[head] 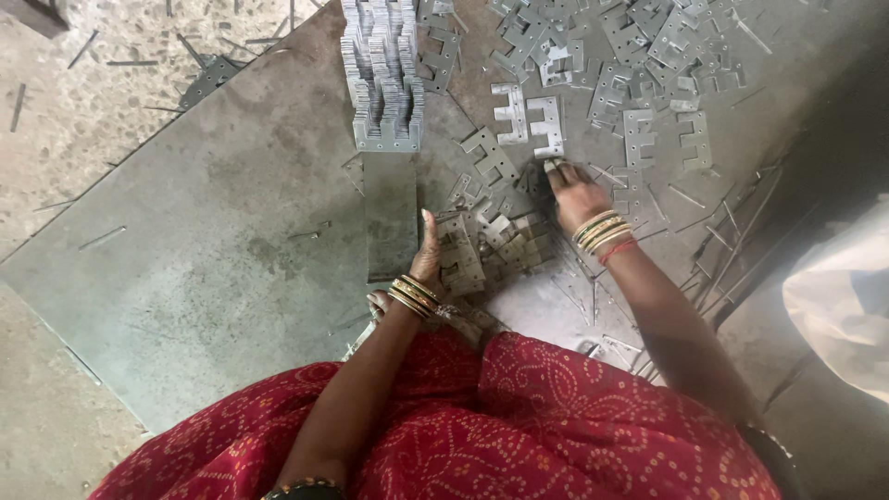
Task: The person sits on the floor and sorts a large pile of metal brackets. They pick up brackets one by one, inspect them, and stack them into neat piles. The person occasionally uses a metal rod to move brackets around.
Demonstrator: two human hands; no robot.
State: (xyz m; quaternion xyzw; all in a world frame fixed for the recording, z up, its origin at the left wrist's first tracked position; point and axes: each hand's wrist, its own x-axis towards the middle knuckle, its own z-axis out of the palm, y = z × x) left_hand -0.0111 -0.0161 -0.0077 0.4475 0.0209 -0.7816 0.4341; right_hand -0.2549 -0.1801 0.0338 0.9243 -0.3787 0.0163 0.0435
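My left hand holds a small stack of grey E-shaped metal plates on edge on a metal sheet. My right hand reaches forward, its fingertips touching a loose pile of the same plates; whether it grips one I cannot tell. Two bright plates lie flat just beyond the right hand's fingers. Both wrists wear bangles. A flat metal strip lies left of my left hand.
A tall ordered stack of plates stands at the top centre. Several loose plates are scattered at the top right. Thin metal rods lie at the right. Red patterned cloth covers my lap. A pale bag sits at the right edge.
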